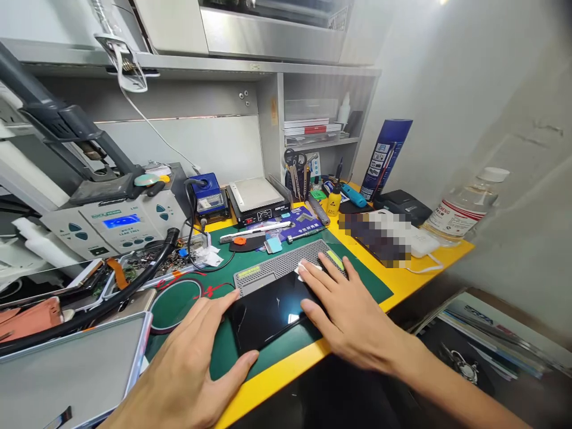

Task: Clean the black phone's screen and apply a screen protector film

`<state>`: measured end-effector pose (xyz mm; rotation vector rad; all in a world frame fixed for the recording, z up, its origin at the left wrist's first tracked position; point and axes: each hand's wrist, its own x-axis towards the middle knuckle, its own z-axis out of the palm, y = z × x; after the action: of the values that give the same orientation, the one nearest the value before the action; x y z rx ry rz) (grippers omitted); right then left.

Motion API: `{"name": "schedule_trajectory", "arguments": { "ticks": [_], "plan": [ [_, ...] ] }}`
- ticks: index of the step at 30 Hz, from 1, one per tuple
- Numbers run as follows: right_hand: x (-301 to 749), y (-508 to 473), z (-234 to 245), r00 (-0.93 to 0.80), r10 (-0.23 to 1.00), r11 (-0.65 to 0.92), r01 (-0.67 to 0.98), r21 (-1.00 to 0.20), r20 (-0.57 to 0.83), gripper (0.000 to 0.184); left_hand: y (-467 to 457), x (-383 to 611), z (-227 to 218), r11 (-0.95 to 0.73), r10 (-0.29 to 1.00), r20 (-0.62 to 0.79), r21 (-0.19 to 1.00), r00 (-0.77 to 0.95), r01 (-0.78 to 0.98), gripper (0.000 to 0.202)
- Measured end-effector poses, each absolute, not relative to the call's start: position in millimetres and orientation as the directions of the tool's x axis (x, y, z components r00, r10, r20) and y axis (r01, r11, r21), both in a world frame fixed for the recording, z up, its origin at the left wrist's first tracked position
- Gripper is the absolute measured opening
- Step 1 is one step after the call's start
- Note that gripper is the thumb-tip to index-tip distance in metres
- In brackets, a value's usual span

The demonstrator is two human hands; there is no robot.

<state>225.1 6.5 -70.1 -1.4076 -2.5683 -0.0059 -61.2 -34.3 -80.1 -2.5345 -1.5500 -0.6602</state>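
Front edge of counter (286, 372): bare yellow strip, open to reach from person's side. Green mat (370, 286) bare right of right hand (348, 313); free lane toward front right corner. Dark glass slab (263, 313) lies between both flat, spread hands; left hand (187, 369) blocks its left side. Left half crowded: black hose (111, 295) slants across, silver-framed panel (71, 369) fills front left corner, rework station (116, 223) behind. Back edge walled by hot plate (257, 199), tool cup (297, 176), loose tools. Bottle (460, 208) at right edge, wall close beyond.

Bright overhead light, warped blurry edges
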Motion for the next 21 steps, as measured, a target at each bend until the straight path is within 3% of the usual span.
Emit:
{"name": "schedule_trajectory", "arguments": {
  "ticks": [3,9,14,17,21],
  "plan": [
    [223.4,10.9,-63.9,-0.526,0.840,0.540,0.835,-0.107,0.137,0.061,-34.7,-62.2,-82.8,-0.472,0.826,0.416,0.140,0.380,0.871,0.065],
    [254.4,-28.4,-72.5,-0.587,0.793,0.593,0.805,0.019,0.164,0.065,-35.3,-62.3,-86.5,-0.482,0.802,0.448,0.094,0.395,0.871,0.073],
    [237.3,-3.4,-67.4,-0.535,0.841,0.538,0.843,-0.016,0.074,0.060,-35.9,-60.8,-83.1,-0.471,0.810,0.448,0.110,0.379,0.875,0.069],
    [206.4,8.4,-61.6,-0.553,0.831,0.556,0.830,-0.045,0.057,0.065,-36.8,-59.6,-79.5,-0.447,0.845,0.411,0.192,0.342,0.874,0.073],
    [159.8,-1.7,-55.6,-0.688,0.723,0.690,0.712,-0.128,0.063,0.064,-38.2,-60.3,-73.6,-0.416,0.894,0.332,0.375,0.299,0.828,0.078]
  ]
}}
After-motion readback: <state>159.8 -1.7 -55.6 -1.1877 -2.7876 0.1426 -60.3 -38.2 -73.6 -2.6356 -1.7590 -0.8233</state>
